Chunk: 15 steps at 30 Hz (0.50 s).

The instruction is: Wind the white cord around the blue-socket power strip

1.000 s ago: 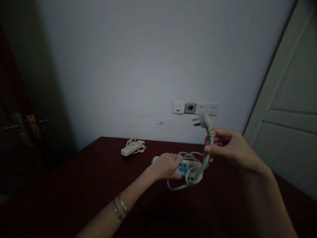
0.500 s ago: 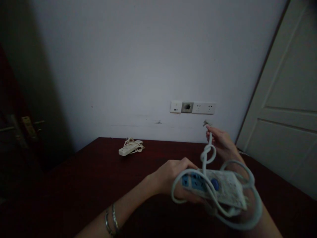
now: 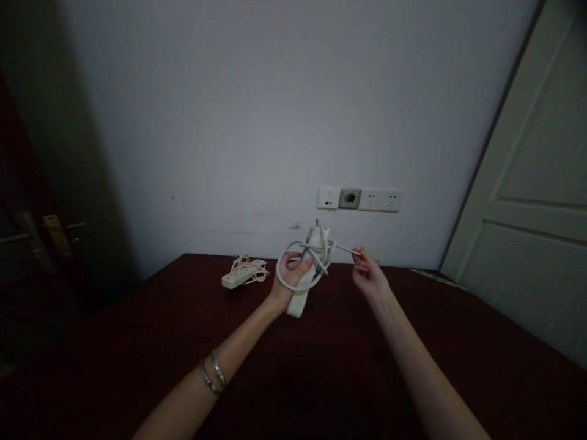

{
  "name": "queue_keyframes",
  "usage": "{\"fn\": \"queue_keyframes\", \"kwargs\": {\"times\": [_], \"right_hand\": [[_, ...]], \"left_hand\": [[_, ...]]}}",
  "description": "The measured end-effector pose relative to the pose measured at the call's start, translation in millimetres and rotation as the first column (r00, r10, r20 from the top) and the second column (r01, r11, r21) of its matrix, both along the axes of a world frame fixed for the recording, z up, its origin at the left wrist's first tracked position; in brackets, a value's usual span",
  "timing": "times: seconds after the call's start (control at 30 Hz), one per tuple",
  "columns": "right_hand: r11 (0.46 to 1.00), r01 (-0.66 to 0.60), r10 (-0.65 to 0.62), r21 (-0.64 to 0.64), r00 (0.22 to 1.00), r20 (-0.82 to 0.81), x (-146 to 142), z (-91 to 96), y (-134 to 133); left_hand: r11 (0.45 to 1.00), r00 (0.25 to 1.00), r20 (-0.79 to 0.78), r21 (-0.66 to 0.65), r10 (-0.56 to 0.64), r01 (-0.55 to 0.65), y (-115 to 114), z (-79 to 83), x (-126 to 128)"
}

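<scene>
My left hand (image 3: 290,278) is closed around a white power strip (image 3: 300,299), held tilted above the table with its far end raised. The strip's white cord (image 3: 321,253) loops around it and over my left hand. To the right, my right hand (image 3: 369,274) pinches a stretch of that cord, pulled out taut from the bundle. The blue socket face is turned out of sight. A second, cream-white power strip (image 3: 238,275) lies on the table to the left, its thin cord wrapped around it.
The dark red table (image 3: 160,342) reaches back to a pale wall. A row of wall sockets (image 3: 380,200) sits above the table's back edge. At the right stands a white panelled door (image 3: 527,201); a brass door handle (image 3: 57,232) shows at the left.
The power strip has moved left and away from me, turning so its sockets no longer show. My right hand has come lower and left, drawing the cord sideways.
</scene>
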State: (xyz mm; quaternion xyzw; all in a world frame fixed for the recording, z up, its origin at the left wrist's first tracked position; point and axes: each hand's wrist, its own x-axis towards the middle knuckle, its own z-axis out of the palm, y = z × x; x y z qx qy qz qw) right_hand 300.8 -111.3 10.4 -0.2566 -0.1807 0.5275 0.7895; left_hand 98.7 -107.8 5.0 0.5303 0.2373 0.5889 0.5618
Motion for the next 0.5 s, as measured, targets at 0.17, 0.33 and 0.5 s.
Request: {"fn": "queue_keyframes", "kwargs": {"times": [0.17,0.33,0.5], "right_hand": [[0.985,0.171,-0.167,-0.021,0.979,0.115,-28,-15.4,9],[0.93,0.34,-0.342,0.138,0.669,0.66,-50,-23.9,13],[0.827,0.184,-0.556,0.532,0.12,0.822,-70,-24.1,0]], "left_hand": [[0.996,0.998,0.053,-0.089,0.019,-0.014,15,5.4,-13],[0.967,0.997,-0.057,-0.249,0.042,-0.055,34,2.2,-31],[0.954,0.98,-0.196,-0.293,0.009,-0.067,46,-5.9,-39]]}}
